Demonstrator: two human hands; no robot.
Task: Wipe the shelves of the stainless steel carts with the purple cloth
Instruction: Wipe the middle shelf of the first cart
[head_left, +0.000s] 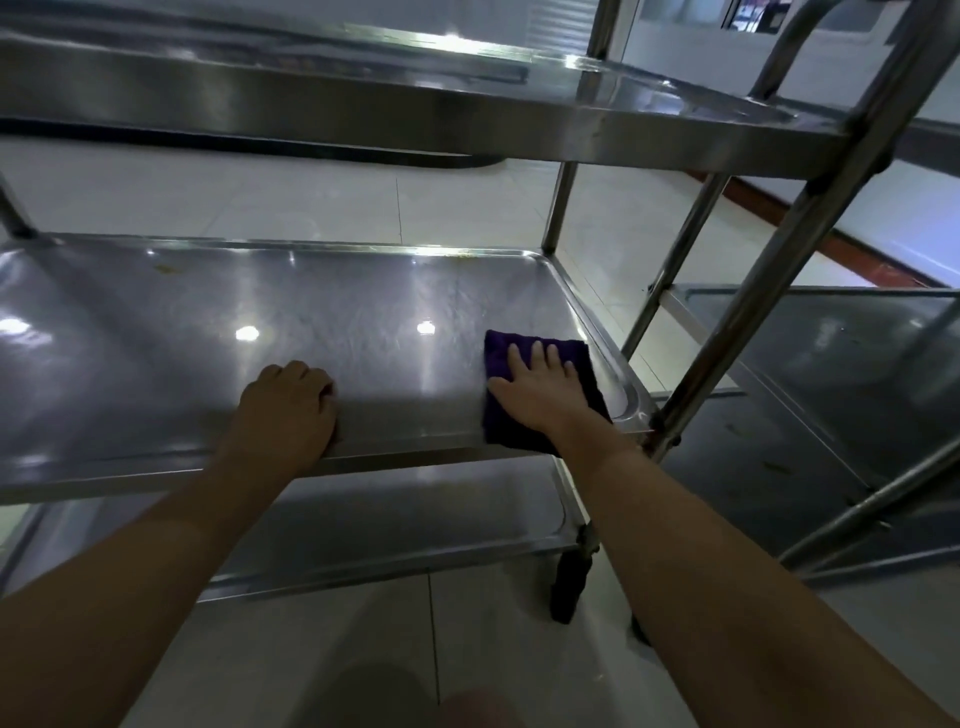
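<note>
Now right hand (540, 395) presses purple cloth (582, 358) flat; left hand (288, 405) grips shelf (363, 306).

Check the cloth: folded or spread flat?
Folded, it seems: the cloth lies as a compact, thick-edged pad under the flat right hand.

The stainless steel middle shelf (332, 306) of the cart carries a folded purple cloth (540, 395) at its near right corner, pressed flat under the right hand (540, 389). To that hand's left, the left hand (288, 408) rests on the shelf's near edge.
</note>
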